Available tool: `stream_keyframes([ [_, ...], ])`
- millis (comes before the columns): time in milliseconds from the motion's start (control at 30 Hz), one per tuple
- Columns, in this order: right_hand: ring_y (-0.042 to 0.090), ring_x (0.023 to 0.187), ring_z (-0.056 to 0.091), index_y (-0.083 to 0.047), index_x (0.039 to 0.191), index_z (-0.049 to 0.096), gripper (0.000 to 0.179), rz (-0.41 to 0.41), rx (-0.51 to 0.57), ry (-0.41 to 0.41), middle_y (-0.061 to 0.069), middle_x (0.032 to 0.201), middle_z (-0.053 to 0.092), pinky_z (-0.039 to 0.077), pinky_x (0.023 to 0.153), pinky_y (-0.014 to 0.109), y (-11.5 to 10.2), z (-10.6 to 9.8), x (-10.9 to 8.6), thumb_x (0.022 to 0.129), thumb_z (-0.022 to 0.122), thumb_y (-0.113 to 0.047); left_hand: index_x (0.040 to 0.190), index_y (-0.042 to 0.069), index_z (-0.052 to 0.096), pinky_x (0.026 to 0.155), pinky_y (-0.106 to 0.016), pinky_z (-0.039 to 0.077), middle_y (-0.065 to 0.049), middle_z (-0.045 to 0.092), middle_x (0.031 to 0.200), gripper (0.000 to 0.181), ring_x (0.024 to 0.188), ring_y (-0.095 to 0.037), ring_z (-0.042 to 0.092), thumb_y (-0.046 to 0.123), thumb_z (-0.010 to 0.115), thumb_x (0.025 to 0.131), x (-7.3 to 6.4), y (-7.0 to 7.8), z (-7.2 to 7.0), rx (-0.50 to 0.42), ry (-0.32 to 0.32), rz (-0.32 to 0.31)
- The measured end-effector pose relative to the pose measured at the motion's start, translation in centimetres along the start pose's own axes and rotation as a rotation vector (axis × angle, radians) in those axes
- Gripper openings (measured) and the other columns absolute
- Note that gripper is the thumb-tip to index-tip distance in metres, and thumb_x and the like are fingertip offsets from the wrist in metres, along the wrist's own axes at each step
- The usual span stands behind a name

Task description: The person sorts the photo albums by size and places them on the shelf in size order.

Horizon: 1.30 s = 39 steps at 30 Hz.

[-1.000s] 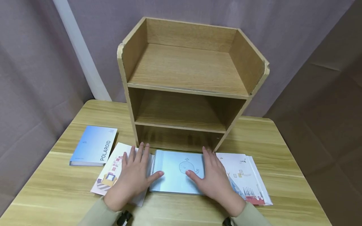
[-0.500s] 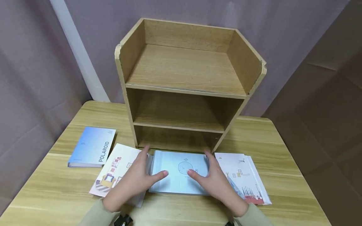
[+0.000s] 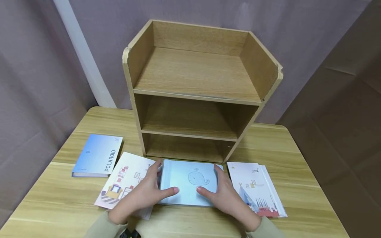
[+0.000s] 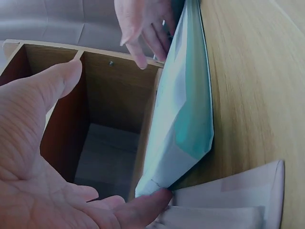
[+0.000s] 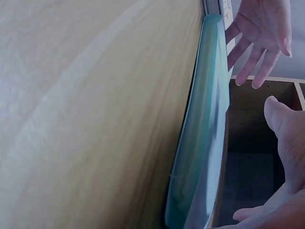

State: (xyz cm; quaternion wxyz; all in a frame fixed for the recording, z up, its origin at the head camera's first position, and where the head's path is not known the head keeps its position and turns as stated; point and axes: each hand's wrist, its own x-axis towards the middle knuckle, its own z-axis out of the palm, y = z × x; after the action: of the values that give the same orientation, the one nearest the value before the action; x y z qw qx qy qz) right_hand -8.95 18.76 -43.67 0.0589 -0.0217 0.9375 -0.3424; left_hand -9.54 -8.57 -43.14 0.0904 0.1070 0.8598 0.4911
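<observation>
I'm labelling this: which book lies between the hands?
The light-blue whale book; the POLAROID book and armchair book lie left, the tent book right.

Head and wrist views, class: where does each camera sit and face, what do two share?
Head: on the head, facing forward-down at shelf and whale book; left hand, right hand, sleeves show.
Left wrist: worn there, facing rightward along book; left hand near, right beyond.
Right wrist: worn there, facing leftward; right hand near, left beyond.
Both wrist views: book, shelf, both hands.
</observation>
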Motion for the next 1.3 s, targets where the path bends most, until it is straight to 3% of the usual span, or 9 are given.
stream_keyframes([
  [233, 0.040, 0.138, 0.026, -0.001, 0.152, 0.016, 0.113, 0.008, -0.010, -0.037, 0.027, 0.151, 0.028, 0.028, 0.109, 0.057, 0.4, 0.0, 0.1, 0.076, 0.071, -0.064, 0.150, -0.002, 0.015, 0.100, -0.050, 0.043, -0.028, 0.028, 0.147, 0.109, 0.127, -0.043, 0.042, 0.040, 0.083, 0.076, 0.4, -0.2, 0.3, -0.131, 0.024, -0.030],
  [467, 0.039, 0.139, 0.025, 0.001, 0.151, 0.017, 0.112, 0.006, -0.004, -0.051, 0.026, 0.152, 0.026, 0.027, 0.110, 0.055, 0.8, 0.2, 0.3, 0.076, 0.072, -0.062, 0.148, -0.004, 0.019, 0.092, -0.041, 0.051, -0.030, 0.032, 0.145, 0.098, 0.120, -0.042, 0.050, 0.027, 0.082, 0.079, 1.0, -0.3, 0.0, -0.310, 0.080, -0.151],
  [567, 0.039, 0.141, 0.022, 0.001, 0.151, 0.019, 0.110, -0.006, -0.005, -0.060, 0.025, 0.153, 0.024, 0.024, 0.112, 0.054, 0.8, 0.3, 0.2, 0.077, 0.072, -0.061, 0.147, -0.008, 0.020, 0.087, -0.034, 0.053, -0.030, 0.044, 0.136, 0.093, 0.114, -0.038, 0.055, 0.022, 0.080, 0.081, 1.1, -0.2, -0.2, -0.366, 0.068, -0.171],
  [733, 0.038, 0.140, 0.024, -0.001, 0.151, 0.023, 0.106, -0.041, 0.000, -0.064, 0.025, 0.152, 0.027, 0.024, 0.112, 0.053, 0.7, 0.3, 0.2, 0.077, 0.072, -0.059, 0.146, -0.009, 0.018, 0.080, -0.031, 0.056, -0.025, 0.056, 0.123, 0.083, 0.101, -0.028, 0.062, 0.009, 0.073, 0.086, 1.0, -0.1, 0.2, -0.532, -0.036, -0.136],
  [833, 0.037, 0.139, 0.026, 0.000, 0.150, 0.024, 0.104, -0.056, 0.011, -0.071, 0.025, 0.151, 0.030, 0.024, 0.112, 0.053, 0.5, 0.2, 0.2, 0.078, 0.073, -0.058, 0.145, -0.007, 0.020, 0.080, -0.036, 0.056, -0.026, 0.054, 0.125, 0.077, 0.097, -0.029, 0.064, 0.006, 0.069, 0.087, 0.9, 0.0, 0.5, -0.543, -0.074, -0.105],
  [967, 0.038, 0.139, 0.027, -0.001, 0.150, 0.025, 0.103, -0.049, 0.019, -0.082, 0.025, 0.150, 0.030, 0.024, 0.112, 0.054, 0.3, 0.1, 0.2, 0.079, 0.072, -0.058, 0.145, -0.004, 0.019, 0.083, -0.037, 0.054, -0.025, 0.053, 0.125, 0.076, 0.095, -0.026, 0.063, 0.007, 0.068, 0.088, 0.9, 0.0, 0.8, -0.427, -0.051, -0.090],
  [1067, 0.038, 0.138, 0.029, -0.003, 0.150, 0.025, 0.101, -0.036, 0.026, -0.074, 0.025, 0.150, 0.031, 0.026, 0.110, 0.055, 0.5, 0.1, 0.2, 0.080, 0.070, -0.059, 0.145, -0.003, 0.020, 0.085, -0.036, 0.053, -0.024, 0.053, 0.128, 0.073, 0.097, -0.025, 0.062, 0.005, 0.066, 0.089, 0.8, 0.0, 0.9, -0.405, -0.044, -0.080],
  [1300, 0.037, 0.141, 0.021, -0.006, 0.153, 0.019, 0.092, -0.044, 0.094, 0.006, 0.020, 0.155, 0.023, 0.021, 0.112, 0.055, 1.1, -0.1, -0.1, 0.088, 0.066, -0.050, 0.141, 0.001, 0.033, 0.079, -0.037, 0.056, -0.020, 0.055, 0.129, 0.054, 0.097, -0.028, 0.064, 0.000, 0.058, 0.093, 0.6, 0.1, 0.9, -0.580, 0.002, -0.062],
])
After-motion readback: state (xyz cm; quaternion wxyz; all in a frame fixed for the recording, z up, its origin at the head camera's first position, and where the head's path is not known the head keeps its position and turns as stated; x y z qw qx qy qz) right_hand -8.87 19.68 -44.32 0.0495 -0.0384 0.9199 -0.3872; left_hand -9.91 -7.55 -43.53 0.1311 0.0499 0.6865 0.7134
